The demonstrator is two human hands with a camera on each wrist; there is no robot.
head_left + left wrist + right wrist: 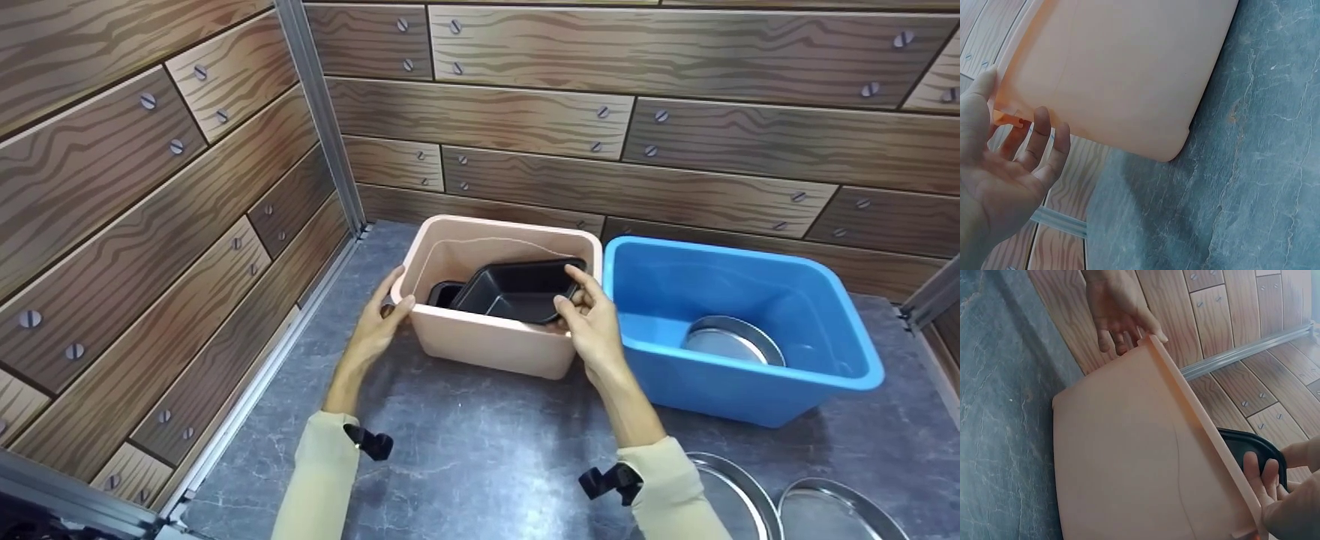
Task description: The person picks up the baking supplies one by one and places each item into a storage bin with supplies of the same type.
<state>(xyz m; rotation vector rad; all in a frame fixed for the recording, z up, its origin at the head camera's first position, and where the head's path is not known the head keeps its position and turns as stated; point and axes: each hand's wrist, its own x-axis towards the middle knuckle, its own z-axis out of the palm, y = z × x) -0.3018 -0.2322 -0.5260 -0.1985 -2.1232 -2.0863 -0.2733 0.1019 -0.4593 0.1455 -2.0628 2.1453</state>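
A pale pink plastic bin (487,343) stands on the grey marbled floor. My left hand (373,324) grips its left rim, thumb on top and fingers curled below the lip; the left wrist view shows this hand (1010,163) at the bin's corner. My right hand (598,324) pinches the right end of a black rectangular baking pan (517,289), which lies tilted inside the bin near the rim. A second black pan (442,294) is partly hidden beneath it. In the right wrist view, fingers hold the black pan's edge (1258,450) above the bin's rim.
A blue plastic bin (712,386) stands directly right of the pink one, with a round metal pan (731,341) inside. Two more round metal pans (829,517) lie on the floor at the lower right. Wood-patterned walls (525,120) enclose the back and left.
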